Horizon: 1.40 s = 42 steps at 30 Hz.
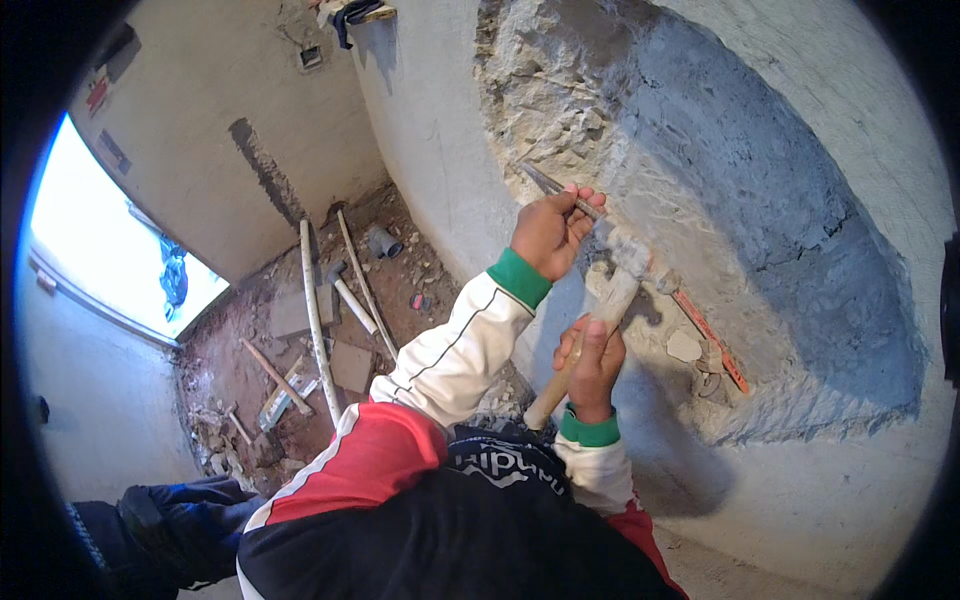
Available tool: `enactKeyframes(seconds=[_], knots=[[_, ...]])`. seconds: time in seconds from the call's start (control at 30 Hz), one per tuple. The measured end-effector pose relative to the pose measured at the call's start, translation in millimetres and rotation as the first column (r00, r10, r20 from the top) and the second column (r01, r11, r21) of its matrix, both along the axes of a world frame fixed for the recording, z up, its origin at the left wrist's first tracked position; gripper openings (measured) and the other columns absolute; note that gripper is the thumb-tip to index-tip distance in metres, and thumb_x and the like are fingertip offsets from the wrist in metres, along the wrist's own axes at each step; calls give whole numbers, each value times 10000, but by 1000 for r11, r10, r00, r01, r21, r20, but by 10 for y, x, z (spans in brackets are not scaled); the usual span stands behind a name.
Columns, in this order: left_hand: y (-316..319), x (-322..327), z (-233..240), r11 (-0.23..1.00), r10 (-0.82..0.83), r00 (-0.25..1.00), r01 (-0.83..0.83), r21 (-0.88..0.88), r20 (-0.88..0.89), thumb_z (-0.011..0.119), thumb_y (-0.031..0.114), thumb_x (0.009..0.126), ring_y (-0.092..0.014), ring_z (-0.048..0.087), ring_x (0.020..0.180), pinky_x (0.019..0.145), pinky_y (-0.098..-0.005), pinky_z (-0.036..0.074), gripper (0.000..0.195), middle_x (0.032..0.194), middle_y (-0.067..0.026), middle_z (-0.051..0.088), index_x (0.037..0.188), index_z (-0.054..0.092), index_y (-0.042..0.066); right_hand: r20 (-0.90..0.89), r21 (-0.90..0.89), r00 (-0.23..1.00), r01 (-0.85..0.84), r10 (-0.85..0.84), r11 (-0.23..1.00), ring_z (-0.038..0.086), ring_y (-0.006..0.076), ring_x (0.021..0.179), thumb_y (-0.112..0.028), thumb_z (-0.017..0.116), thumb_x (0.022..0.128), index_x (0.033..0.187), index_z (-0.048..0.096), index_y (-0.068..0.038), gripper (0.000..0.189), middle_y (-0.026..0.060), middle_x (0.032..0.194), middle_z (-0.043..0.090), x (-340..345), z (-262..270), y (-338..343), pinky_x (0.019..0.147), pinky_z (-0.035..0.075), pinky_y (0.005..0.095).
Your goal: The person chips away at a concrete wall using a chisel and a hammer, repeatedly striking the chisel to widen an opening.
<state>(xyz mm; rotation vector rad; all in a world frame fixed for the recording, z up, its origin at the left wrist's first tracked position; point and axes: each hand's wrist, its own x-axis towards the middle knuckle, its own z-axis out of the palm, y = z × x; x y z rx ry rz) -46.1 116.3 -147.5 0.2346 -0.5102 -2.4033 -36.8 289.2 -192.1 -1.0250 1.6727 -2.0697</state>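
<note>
My left hand (pixel 547 232) grips a steel chisel (pixel 546 180), whose point rests at the rough, chipped edge of a recess (pixel 555 97) in the plastered wall. My right hand (pixel 592 364) is closed around the wooden handle (pixel 551 397) of a hammer. Close to the chisel's butt end is the blurred hammer head (pixel 628 251); whether the two touch I cannot tell. Beyond the hammer, a narrow orange-red strip (pixel 709 337) bearing writing lies on the recess's lower ledge, beside loose plaster chunks (pixel 684 346).
Left of me, a long pale pipe (pixel 316 322), a shorter pipe with a grey elbow (pixel 352 304), a grey pipe fitting (pixel 384 242) and a wooden handle (pixel 276 375) lie on the rubble-strewn floor (pixel 225 352). A bright doorway (pixel 97 225) opens at far left.
</note>
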Motion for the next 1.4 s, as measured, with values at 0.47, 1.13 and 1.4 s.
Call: enactKeyframes(seconds=[0.47,1.13,1.4], knots=[[43,-29,-137,1000,-28,999,29,11,-32,389,114,932,-218,595,851,737,-291,536,167,937,-131,553,994,441,-32,122,79,983,-148,138,986,452,129,440,-378,400,919,770,410,-61,350,50,575,455,-70,-97,-27,435,378,240],[13,-969,-264,893,229,972,-231,385,51,476,420,812,-148,466,954,749,-358,390,269,1004,42,532,958,558,210,272,-46,960,-61,71,997,446,138,431,-317,393,911,814,427,-25,310,60,562,450,-91,-122,572,409,381,249],[228,-87,-196,941,211,976,-216,260,47,284,240,959,-69,295,454,370,-215,258,233,615,29,370,791,373,105,113,-13,990,-80,81,997,453,141,436,-415,399,903,841,424,-31,390,68,570,452,-46,-268,606,416,395,249]])
